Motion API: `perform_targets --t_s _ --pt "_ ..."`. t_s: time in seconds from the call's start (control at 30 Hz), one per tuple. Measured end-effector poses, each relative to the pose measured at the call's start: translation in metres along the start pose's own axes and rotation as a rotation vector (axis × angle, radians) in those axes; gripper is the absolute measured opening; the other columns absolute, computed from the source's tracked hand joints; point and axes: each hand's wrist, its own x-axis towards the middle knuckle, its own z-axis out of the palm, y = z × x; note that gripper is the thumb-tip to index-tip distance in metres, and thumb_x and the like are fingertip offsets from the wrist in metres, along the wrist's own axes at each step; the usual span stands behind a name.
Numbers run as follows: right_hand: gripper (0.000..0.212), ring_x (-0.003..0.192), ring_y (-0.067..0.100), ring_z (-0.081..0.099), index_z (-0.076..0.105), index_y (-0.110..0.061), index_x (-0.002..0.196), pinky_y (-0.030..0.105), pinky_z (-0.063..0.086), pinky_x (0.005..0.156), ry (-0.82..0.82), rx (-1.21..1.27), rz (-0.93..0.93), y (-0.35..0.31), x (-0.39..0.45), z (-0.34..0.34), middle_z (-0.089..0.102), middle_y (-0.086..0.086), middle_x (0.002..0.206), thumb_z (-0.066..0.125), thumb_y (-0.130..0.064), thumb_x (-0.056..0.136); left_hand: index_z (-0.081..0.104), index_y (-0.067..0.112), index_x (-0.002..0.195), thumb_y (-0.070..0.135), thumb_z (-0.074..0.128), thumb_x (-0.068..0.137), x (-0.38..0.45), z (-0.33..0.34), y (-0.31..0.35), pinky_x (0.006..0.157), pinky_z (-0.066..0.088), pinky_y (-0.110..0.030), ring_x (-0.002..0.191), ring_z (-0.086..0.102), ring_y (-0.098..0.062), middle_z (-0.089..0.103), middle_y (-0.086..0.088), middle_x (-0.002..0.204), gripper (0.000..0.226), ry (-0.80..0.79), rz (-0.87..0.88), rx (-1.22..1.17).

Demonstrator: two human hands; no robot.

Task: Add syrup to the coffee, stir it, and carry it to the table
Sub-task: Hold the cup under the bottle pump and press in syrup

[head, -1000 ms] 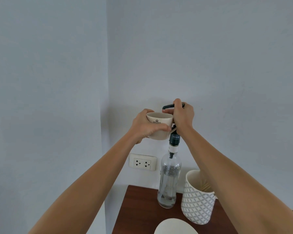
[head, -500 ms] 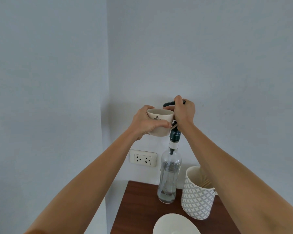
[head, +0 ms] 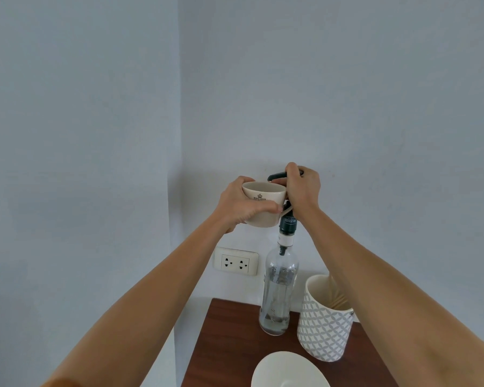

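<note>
A cream coffee cup (head: 263, 203) with a small crown logo is held up in the air by my left hand (head: 239, 205), which wraps its left side. The cup's rim sits just under the black spout of the pump on a tall clear syrup bottle (head: 278, 291). This bottle stands on the dark wooden counter (head: 227, 344) and looks nearly empty. My right hand (head: 302, 188) is closed over the black pump head (head: 277, 175) on top of the bottle. The inside of the cup is hidden from this angle.
A white patterned holder (head: 323, 328) with wooden stir sticks stands right of the bottle. A white saucer (head: 288, 371) lies at the counter's near edge. A double wall socket (head: 236, 261) is behind, left of the bottle. Grey walls meet in a corner at the left.
The view has drifted slightly, showing more of the counter and saucer. Both hands keep their hold on cup and pump, shifting only slightly.
</note>
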Motion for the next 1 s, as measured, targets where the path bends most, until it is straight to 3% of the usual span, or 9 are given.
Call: perform_targets --t_s 0.2,0.37,0.5,0.57,0.73,0.87,1.0 --pt "0.026 0.069 0.022 0.073 0.064 -0.012 0.071 0.043 0.059 0.078 -0.069 0.016 0.052 -0.006 0.003 -0.005 0.080 0.004 0.071 0.054 -0.032 0.085 0.055 0.022 0.123 0.046 0.084 0.028 -0.004 0.002 0.004 0.062 0.054 -0.031 0.103 0.064 -0.020 0.065 -0.001 0.114 0.102 0.018 0.019 0.005" --pt "0.047 0.080 0.023 0.077 0.062 -0.009 0.083 0.039 0.059 0.079 -0.034 -0.040 0.016 -0.013 -0.001 -0.013 0.079 0.008 0.082 0.056 -0.055 0.091 0.054 0.022 0.124 0.040 0.090 0.037 -0.009 0.003 0.004 0.066 0.057 -0.034 0.103 0.063 -0.021 0.064 -0.002 0.117 0.096 0.022 0.011 0.014" --pt "0.039 0.089 0.022 0.064 0.056 -0.011 0.090 0.028 0.041 0.076 0.155 -0.164 -0.137 -0.006 -0.029 -0.033 0.066 0.005 0.087 0.045 -0.047 0.101 0.055 0.024 0.124 0.047 0.086 0.028 -0.020 0.004 0.000 0.066 0.056 -0.034 0.104 0.063 -0.021 0.064 0.000 0.117 0.104 0.012 0.022 0.013" --pt "0.038 0.086 0.023 0.061 0.061 -0.007 0.092 0.028 0.040 0.076 0.174 -0.183 -0.161 0.003 -0.050 -0.044 0.067 0.004 0.088 0.043 -0.038 0.104 0.056 0.024 0.122 0.046 0.085 0.027 -0.029 0.007 -0.005 0.068 0.057 -0.034 0.103 0.064 -0.020 0.064 0.001 0.115 0.102 0.002 0.030 0.005" --pt "0.049 0.089 0.028 0.072 0.075 -0.014 0.091 0.047 0.058 0.089 -0.074 -0.104 -0.010 0.042 -0.092 -0.069 0.076 0.008 0.084 0.040 -0.045 0.103 0.057 0.026 0.119 0.045 0.089 0.029 -0.056 0.020 -0.023 0.082 0.061 -0.041 0.104 0.065 -0.018 0.066 0.002 0.112 0.098 -0.042 0.037 0.011" --pt "0.051 0.095 0.034 0.071 0.074 -0.010 0.092 0.050 0.058 0.093 -0.194 0.036 0.137 0.058 -0.118 -0.088 0.072 0.029 0.099 0.037 -0.042 0.106 0.056 0.026 0.119 0.046 0.089 0.028 -0.082 0.037 -0.044 0.085 0.060 -0.041 0.102 0.066 -0.016 0.067 0.006 0.107 0.098 -0.075 0.040 0.011" --pt "0.051 0.103 0.037 0.070 0.075 -0.006 0.099 0.054 0.055 0.097 -0.238 0.047 0.211 0.085 -0.139 -0.107 0.074 0.025 0.101 0.036 -0.038 0.107 0.056 0.027 0.115 0.044 0.090 0.030 -0.108 0.057 -0.072 0.089 0.058 -0.037 0.100 0.068 -0.011 0.069 0.009 0.104 0.094 -0.092 0.039 -0.013"
